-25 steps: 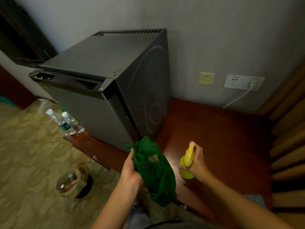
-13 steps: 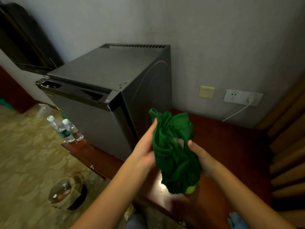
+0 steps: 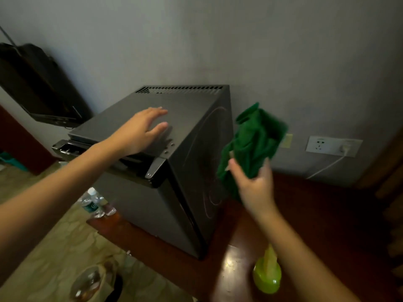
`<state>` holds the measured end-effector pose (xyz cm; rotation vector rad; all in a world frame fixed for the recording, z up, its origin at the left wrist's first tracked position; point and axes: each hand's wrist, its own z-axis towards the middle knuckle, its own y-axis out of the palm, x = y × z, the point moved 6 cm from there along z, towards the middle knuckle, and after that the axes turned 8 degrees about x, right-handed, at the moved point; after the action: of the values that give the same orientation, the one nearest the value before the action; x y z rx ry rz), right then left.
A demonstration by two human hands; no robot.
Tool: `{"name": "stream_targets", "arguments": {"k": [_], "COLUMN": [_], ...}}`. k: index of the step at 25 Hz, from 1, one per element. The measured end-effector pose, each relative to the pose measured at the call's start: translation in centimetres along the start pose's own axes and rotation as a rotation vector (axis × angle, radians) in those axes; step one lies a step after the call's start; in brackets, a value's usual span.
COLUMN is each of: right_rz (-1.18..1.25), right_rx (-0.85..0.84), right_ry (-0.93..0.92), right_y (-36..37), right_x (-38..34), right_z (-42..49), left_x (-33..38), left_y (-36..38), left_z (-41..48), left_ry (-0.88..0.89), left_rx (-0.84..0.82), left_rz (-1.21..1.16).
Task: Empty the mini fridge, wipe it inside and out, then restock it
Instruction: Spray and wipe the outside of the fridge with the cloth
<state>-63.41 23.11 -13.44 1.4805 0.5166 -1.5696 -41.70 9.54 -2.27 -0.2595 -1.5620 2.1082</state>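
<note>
The dark grey mini fridge (image 3: 192, 118) stands on a reddish wooden counter (image 3: 316, 214) against the wall, its door closed. My left hand (image 3: 141, 131) lies flat on the fridge's top, fingers spread. My right hand (image 3: 253, 184) grips a bunched green cloth (image 3: 255, 140), raised beside the fridge's right side. A yellow-green spray bottle (image 3: 267, 277) stands on the counter under my right forearm. Water bottles (image 3: 93, 203) stand on the counter's left end beside the fridge.
A wall socket (image 3: 327, 146) with a white cable and a yellow switch plate (image 3: 287, 140) are on the wall to the right. A dark screen (image 3: 37, 88) hangs at left. A bin with a liner (image 3: 91, 282) sits on the patterned floor below.
My left hand let go of the cloth and moved up onto the fridge's top. My right hand now holds the cloth alone, lifted to the right; the spray bottle stands uncovered on the counter.
</note>
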Motion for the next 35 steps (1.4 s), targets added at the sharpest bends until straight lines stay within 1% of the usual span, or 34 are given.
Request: {"name": "stream_targets", "arguments": {"k": [1, 3, 5, 6, 7, 8, 9, 12, 13, 15, 17, 19, 21, 22, 24, 25, 26, 27, 28, 29, 31, 33, 35], "right_rz": [-0.036, -0.191, -0.404, -0.438, -0.415, -0.361, -0.314, -0.287, -0.253, -0.128, -0.05, -0.115, -0.195, -0.192, -0.196, -0.224, -0.222, -0.206, -0.188, -0.185, -0.106, -0.022, -0.055], "right_rx": [-0.021, -0.152, -0.267, -0.281, -0.283, -0.27, -0.245, -0.107, -0.097, -0.089, -0.028, 0.008, -0.006, -0.049, -0.254, -0.354, -0.379, -0.365, -0.3, -0.198, -0.08, 0.012, 0.07], "right_ry": [-0.086, -0.242, -0.522, -0.61, -0.625, -0.581, -0.496, -0.149, -0.033, 0.105, 0.178, 0.218, 0.149, 0.064, -0.275, -0.421, -0.483, -0.424, -0.34, -0.24, -0.012, 0.157, 0.325], "right_y": [2.2, 6.8, 9.8, 10.5, 10.7, 10.8, 10.7, 10.1, 10.0, 9.8, 9.1, 8.6, 8.4, 8.6, 9.6, 10.3, 10.8, 11.1, 11.4, 11.2, 10.6, 9.4, 7.8], "right_x": [1.4, 4.2, 4.9, 4.9, 5.0, 5.2, 5.8, 7.6, 8.1, 8.3, 9.7, 11.8, 13.1, 13.0, 9.4, 7.5, 6.8, 6.7, 6.4, 6.2, 7.4, 10.3, 15.4], "right_z": [-1.2, -3.6, -4.6, -4.6, -3.9, -2.6, -0.4, 10.0, 13.9, 20.3, 22.4, 18.9, 10.8, 5.5, -1.7, -1.3, 0.8, 3.5, 7.3, 11.7, 19.1, 21.8, 19.3], "left_x": [-0.9, -2.3, -2.9, -3.0, -3.2, -3.3, -3.3, -3.0, -2.9, -2.7, -2.5, -2.6, -2.9, -2.9, -3.1, -3.1, -3.2, -3.2, -3.2, -3.2, -3.1, -3.0, -2.9], "left_y": [1.4, 3.2, 3.8, 3.9, 3.9, 3.9, 3.8, 3.8, 3.7, 3.5, 3.5, 3.5, 3.6, 3.7, 3.8, 3.9, 4.0, 4.0, 3.9, 3.8, 3.7, 3.6, 3.6], "left_z": [0.2, 0.3, 0.1, 0.1, 0.3, 0.4, 0.4, 0.5, 0.6, 0.6, 0.6, 0.6, 0.4, 0.4, 0.6, 0.7, 0.7, 0.7, 0.7, 0.7, 0.7, 0.7, 0.7], "left_ry": [-0.022, -0.061, -0.069, -0.059, -0.052, -0.041, -0.031, 0.003, 0.013, 0.024, 0.028, 0.024, 0.016, 0.019, 0.025, 0.027, 0.028, 0.031, 0.033, 0.031, 0.022, 0.02, 0.024], "left_rx": [-0.06, -0.093, -0.059, -0.038, -0.014, 0.01, 0.028, 0.064, 0.068, 0.069, 0.07, 0.079, 0.075, 0.072, 0.081, 0.084, 0.085, 0.086, 0.088, 0.085, 0.078, 0.076, 0.077], "left_rz": [-0.033, -0.106, -0.111, -0.103, -0.095, -0.085, -0.071, -0.048, -0.039, -0.028, -0.02, -0.026, -0.043, -0.051, -0.066, -0.072, -0.075, -0.075, -0.075, -0.074, -0.069, -0.065, -0.068]}}
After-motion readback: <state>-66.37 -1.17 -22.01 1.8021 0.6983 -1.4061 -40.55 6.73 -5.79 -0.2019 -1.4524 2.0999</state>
